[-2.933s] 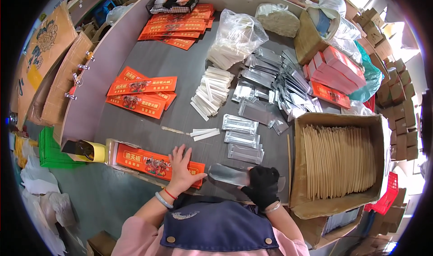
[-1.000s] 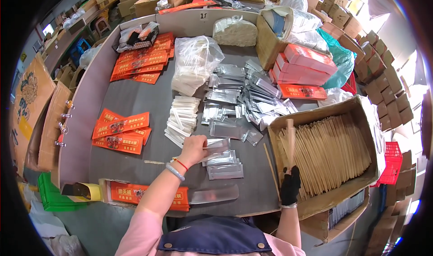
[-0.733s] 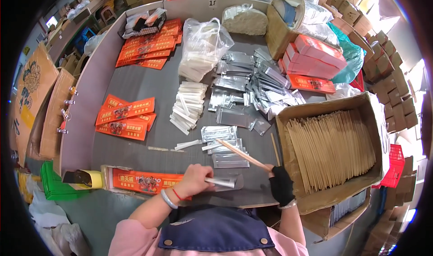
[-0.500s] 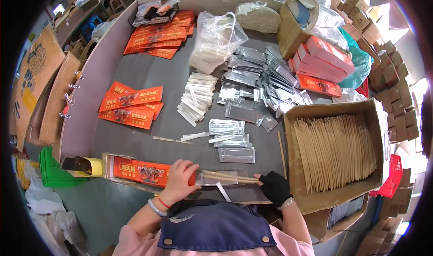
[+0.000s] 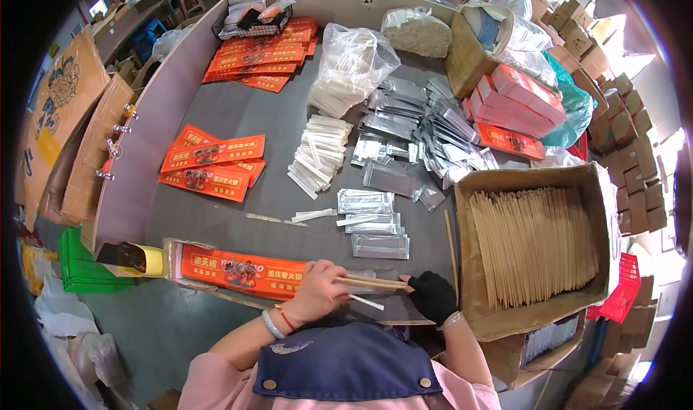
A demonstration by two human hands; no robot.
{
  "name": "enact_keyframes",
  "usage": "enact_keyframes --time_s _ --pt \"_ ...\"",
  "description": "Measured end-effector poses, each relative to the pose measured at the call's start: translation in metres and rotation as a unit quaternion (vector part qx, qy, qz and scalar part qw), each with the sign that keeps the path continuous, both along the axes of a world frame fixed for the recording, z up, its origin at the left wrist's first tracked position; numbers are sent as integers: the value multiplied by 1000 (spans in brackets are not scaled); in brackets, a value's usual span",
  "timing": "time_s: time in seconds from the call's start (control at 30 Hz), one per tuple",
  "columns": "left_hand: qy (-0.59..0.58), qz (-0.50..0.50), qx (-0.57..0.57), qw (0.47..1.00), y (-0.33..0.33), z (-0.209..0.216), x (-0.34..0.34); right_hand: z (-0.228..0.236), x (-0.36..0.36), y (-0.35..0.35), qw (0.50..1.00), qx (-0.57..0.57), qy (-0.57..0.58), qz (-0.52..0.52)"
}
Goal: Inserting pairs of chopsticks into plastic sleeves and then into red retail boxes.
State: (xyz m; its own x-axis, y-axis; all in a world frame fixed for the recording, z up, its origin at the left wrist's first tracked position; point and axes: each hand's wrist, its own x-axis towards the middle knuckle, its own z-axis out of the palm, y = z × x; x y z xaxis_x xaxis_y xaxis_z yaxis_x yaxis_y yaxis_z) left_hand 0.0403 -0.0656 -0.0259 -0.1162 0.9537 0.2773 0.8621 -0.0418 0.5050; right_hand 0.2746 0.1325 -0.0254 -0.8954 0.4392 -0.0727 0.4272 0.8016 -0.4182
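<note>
My right hand [image 5: 431, 298], in a black fingerless glove, pinches the right ends of a pair of wooden chopsticks [image 5: 379, 283]. A clear flat packet [image 5: 374, 273] lies along them, partly covered. My left hand [image 5: 323, 294] is closed over the left ends of the chopsticks, with a narrow white paper strip [image 5: 368, 302] sticking out from its fingers to the right. The fingertips are partly hidden. Just left of this hand, a stack of orange-red printed sleeves [image 5: 242, 271] lies in a shallow cardboard tray [image 5: 172, 260].
A cardboard box [image 5: 538, 325] full of chopsticks stands at the right. Silver packets [image 5: 380, 246] and white strips [image 5: 317, 154] lie in piles mid-table. More orange-red sleeves [image 5: 213, 166] lie at the left. A single chopstick [image 5: 451, 247] lies beside the box.
My left hand has moved right, off the sleeve stack and onto the chopsticks. The white strip has swung from steep to nearly level. My right hand has shifted slightly left.
</note>
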Motion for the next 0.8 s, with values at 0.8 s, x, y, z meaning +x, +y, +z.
enact_keyframes --time_s 0.8 --pt "-9 37 -119 992 3 -2 0 -58 -43 -45 967 -159 143 -137"
